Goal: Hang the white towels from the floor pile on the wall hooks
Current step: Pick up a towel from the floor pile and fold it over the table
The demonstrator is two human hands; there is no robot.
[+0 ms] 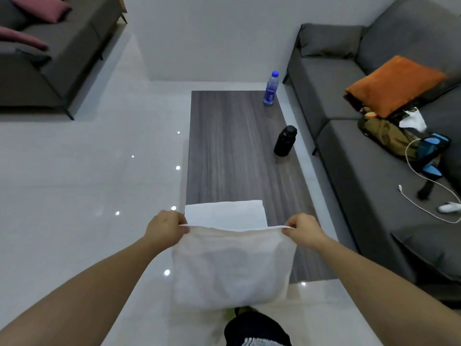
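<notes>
Both arms outstretched, fingers (183, 227) pinched.

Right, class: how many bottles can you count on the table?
2. A clear bottle with a blue cap stands at the table's far right corner; a black bottle stands nearer, along the right edge. None looks hidden.

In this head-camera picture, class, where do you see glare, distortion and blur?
Head view: small bright ceiling-light reflections dot the glossy floor; wide-angle distortion bows the table edges and stretches both forearms; the orange cushion looks smeared at its right edge; the held towel stays fairly sharp.
</notes>
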